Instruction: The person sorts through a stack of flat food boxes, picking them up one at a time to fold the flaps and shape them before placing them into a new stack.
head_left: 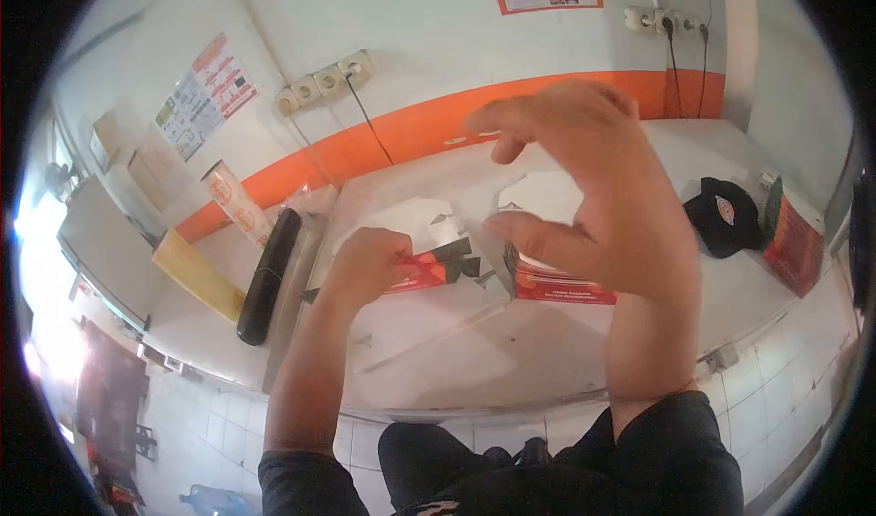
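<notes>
On the white table, my left hand (370, 265) is closed around the edge of a red and black cardboard carton (424, 272). Dark flaps of this carton stick out to the right of my fist. White cardboard shows just behind it. My right hand (584, 187) is raised above the table, thumb and fingers apart, with nothing in its grasp. Beneath and partly hidden by it lies a stack of flat red cartons (561, 288) with white inner faces.
At the right are a black cap (723, 217) and a red and black box (792, 250). A black roll (269, 279), a yellow roll (198, 274) and a printed roll (239, 203) lie at the left. Sockets (327, 82) with cords line the wall.
</notes>
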Demonstrator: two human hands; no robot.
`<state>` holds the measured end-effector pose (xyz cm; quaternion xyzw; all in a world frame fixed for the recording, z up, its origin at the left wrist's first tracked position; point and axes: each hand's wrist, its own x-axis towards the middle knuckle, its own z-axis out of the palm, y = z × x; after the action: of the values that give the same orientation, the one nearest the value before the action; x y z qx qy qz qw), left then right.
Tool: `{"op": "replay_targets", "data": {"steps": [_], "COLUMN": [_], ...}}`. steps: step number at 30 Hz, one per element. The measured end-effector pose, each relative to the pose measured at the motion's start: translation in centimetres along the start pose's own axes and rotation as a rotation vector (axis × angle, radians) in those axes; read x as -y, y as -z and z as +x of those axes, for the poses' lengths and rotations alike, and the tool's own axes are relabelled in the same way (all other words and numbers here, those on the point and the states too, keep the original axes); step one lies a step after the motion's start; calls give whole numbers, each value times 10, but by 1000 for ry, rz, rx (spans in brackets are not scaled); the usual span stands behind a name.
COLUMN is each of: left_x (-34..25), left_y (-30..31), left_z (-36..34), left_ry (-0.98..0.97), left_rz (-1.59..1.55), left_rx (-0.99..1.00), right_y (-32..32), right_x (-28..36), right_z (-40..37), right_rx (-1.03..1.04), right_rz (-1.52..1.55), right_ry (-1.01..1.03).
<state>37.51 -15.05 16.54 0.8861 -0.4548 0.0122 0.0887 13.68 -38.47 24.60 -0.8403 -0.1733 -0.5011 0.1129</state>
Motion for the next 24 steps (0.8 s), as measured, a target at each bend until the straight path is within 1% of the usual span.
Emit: {"op": "replay_targets", "data": {"steps": [1, 4, 7, 10, 13, 19, 22, 24], "left_x": [-3, 8, -4, -2, -20, -32, -27, -5], "left_y": [-1, -10, 1, 17, 34, 39, 39, 40], "left_z": [2, 15, 11, 13, 15, 13, 16, 23], "left_ry": [5, -59, -72, -1, 28, -61, -96, -178], "left_rz": [2, -119, -122, -179, -125, -79, -38, 135], "left_rx": [17, 80, -76, -109, -133, -140, -193, -388], "right_y": [1, 8, 11, 12, 7, 6, 3, 2], "right_x": [-4, -11, -7, -6, -10, -10, -12, -13], "right_z": [-1, -4, -4, -4, -6, -6, -7, -6], "right_rx": [-9, -32, -29, 0, -15, -27, -47, -32], "right_rz": [3, 24, 61, 67, 76, 72, 84, 63], "right_ry": [-2, -10, -13, -12, -28, -29, -15, -34]}}
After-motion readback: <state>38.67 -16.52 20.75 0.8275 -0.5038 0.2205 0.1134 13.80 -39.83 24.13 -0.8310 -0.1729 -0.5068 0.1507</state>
